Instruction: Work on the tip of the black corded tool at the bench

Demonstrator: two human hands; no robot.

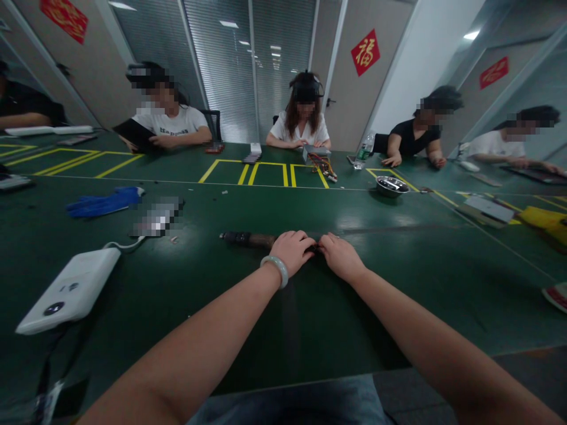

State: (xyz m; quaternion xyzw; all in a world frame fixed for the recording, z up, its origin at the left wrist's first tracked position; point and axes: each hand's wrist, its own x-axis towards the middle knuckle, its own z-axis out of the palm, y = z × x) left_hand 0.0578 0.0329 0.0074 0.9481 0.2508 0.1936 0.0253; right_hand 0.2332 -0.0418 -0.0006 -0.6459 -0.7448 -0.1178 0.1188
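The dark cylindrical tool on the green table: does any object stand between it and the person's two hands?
Nothing visible does. The left hand is on the dark tool; the right hand is close beside, its exact contact hidden. The blue glove lies apart, to the left.

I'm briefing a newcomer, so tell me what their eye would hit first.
First, mid-picture, comes the left hand curled over a dark rod, with the right hand close beside it and a pale bracelet worn on the left. Next, on the green table, come the blue glove to the left and the shiny bowl to the right.
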